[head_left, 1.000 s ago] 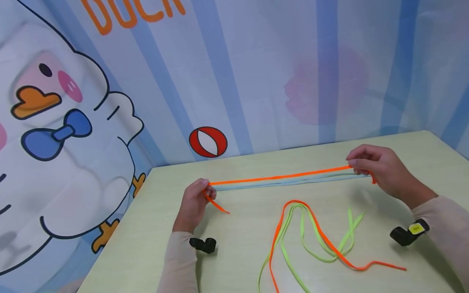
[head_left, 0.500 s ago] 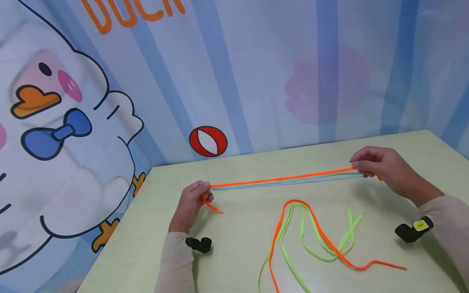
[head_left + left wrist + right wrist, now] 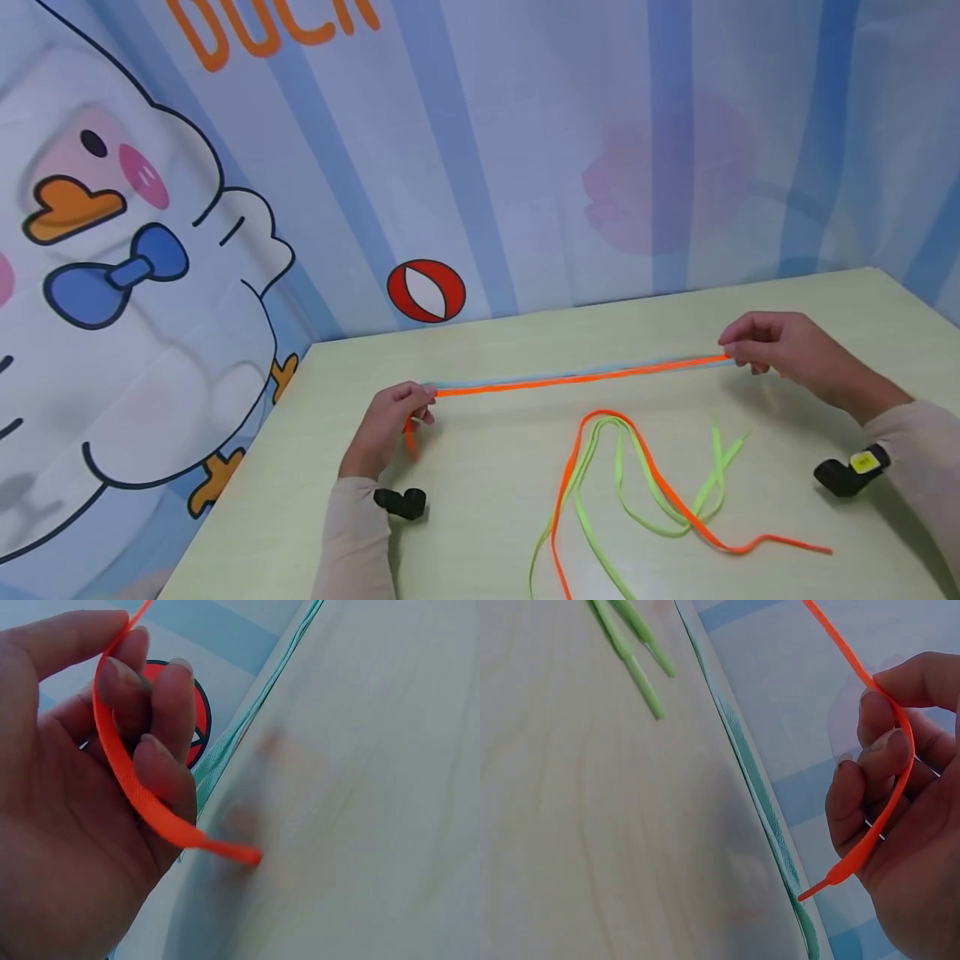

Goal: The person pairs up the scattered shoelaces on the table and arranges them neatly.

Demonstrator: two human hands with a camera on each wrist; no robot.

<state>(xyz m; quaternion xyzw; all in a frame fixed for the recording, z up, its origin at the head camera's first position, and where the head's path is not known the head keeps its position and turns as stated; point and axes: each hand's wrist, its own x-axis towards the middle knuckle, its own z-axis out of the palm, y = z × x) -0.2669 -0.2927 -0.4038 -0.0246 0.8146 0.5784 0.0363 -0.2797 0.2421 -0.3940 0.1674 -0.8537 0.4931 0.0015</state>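
Note:
An orange shoelace (image 3: pixel 585 377) is stretched taut between both hands, low over the table. My left hand (image 3: pixel 386 421) pinches it near one end, and the loose tip (image 3: pixel 169 825) hangs across the palm in the left wrist view. On the other side my right hand (image 3: pixel 787 350) pinches the lace between thumb and index finger; its tipped end (image 3: pixel 851 859) dangles past the curled fingers in the right wrist view. Just behind the orange lace, pale blue-green laces (image 3: pixel 754 780) lie stretched along the table, partly covered by it in the head view.
Nearer the front of the table (image 3: pixel 465 525), a second orange shoelace (image 3: pixel 667 492) lies in a loose bend over several strands of lime-green lace (image 3: pixel 592 533). A printed curtain (image 3: pixel 525 167) hangs behind the table's back edge. Each wrist wears a black camera.
Both hands have come down and toward me, bringing the taut orange lace from behind to in front of the blue-green laces. The left hand shifted slightly left. The front laces stayed still.

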